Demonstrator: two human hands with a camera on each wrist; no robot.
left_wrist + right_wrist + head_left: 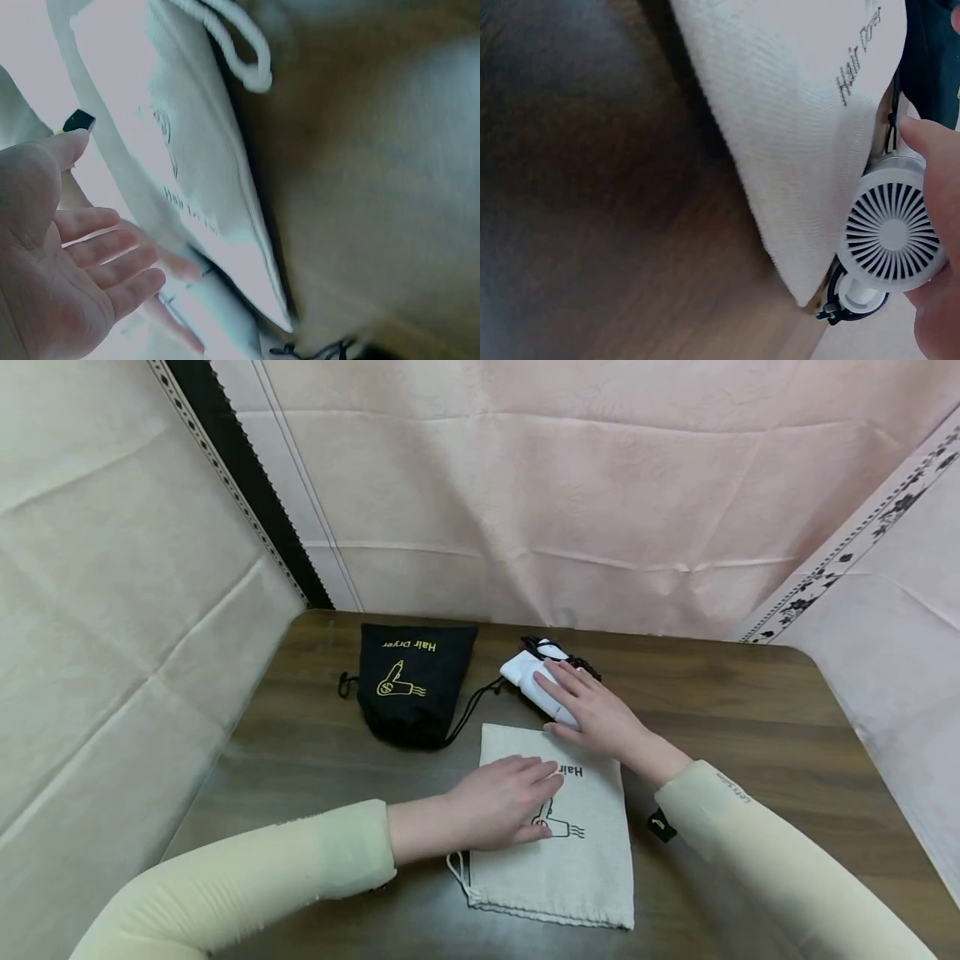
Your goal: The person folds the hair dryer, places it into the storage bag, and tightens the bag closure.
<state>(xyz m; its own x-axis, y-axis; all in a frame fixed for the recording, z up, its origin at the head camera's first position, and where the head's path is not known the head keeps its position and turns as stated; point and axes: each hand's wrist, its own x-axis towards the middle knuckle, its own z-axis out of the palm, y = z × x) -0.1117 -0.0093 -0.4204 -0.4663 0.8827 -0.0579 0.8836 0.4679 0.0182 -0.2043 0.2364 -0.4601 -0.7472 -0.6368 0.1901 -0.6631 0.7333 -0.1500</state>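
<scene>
A white hair dryer (534,687) with a black cord lies at the back of the table. My right hand (596,714) reaches over its body with fairly straight, spread fingers, thumb toward the near side. The round rear vent of the dryer faces the right wrist view, beside the right thumb (922,139). A white drawstring pouch (585,881), printed with a hair dryer, lies flat in front. Over its left part is my left hand (504,802), fingers extended and nothing held. The left palm (45,300) shows bare in the left wrist view.
A black drawstring pouch (412,710) marked "Hair Dryer" lies left of the dryer, its cord stretching toward it. The wooden table (300,743) is bounded by pale cloth (525,510) at the back and sides. A small black block (662,825) shows under the right sleeve.
</scene>
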